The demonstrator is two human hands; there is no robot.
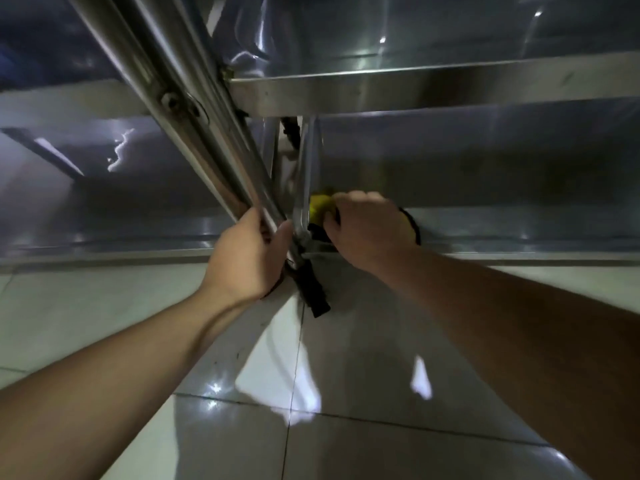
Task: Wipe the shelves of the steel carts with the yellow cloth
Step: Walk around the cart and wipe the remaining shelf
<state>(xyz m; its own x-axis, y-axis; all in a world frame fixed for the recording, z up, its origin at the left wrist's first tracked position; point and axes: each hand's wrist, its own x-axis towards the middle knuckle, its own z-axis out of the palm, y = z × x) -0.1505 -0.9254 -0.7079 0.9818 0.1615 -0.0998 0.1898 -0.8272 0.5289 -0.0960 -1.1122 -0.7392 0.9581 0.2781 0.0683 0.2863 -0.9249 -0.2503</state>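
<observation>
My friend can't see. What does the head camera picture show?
A person's right hand presses a yellow cloth into the corner of a steel cart's low shelf, beside an upright post. Their left hand grips the cart's slanted steel tubes, above a shiny tiled floor.

Shiny brushed steel carts (415, 88), soft yellow cloth (320, 204), glossy floor tiles (363, 375).

Yellow cloth (321, 206), bunched, apparently pressed against the steel cart's (433, 88) upright at the lower shelf (519, 223), 12 o'clock.
</observation>
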